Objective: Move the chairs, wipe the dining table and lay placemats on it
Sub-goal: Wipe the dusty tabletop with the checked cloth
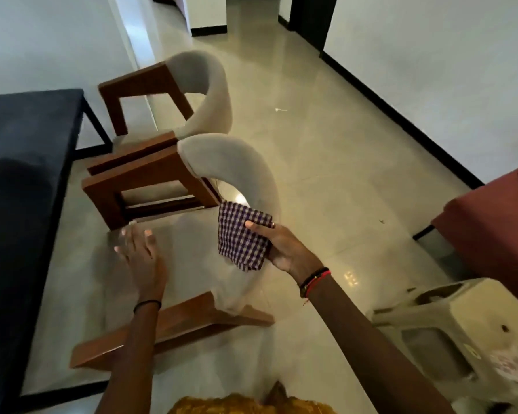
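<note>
I'm judging this as the chair-moving stage, early in the task. My left hand (141,249) is reaching out flat with its fingers spread over the near chair (192,321), gripping nothing. My right hand (281,249) is pinching a folded checked cloth (243,237), thumb on top, just beside that chair's curved back.

Two more chairs, the mid chair (234,162) and the far chair (210,85), are standing in a row along the edge of the dark bench (21,162), close together, so I'm guessing at least some chairs need shifting. I'm taking the wiping as not yet started, since the cloth is off the bench. I'm seeing no placemats anywhere, so laying them is left too.

Hard to read:
- The near chair and my left hand are smearing with motion blur, so I can't tell if the fingers are touching the seat.
- The bench is running off the left edge, and its top is too dark to judge clean or dirty.
- A pale stool (449,318) and a maroon piece of furniture (497,222) are getting cut off at the right.
</note>
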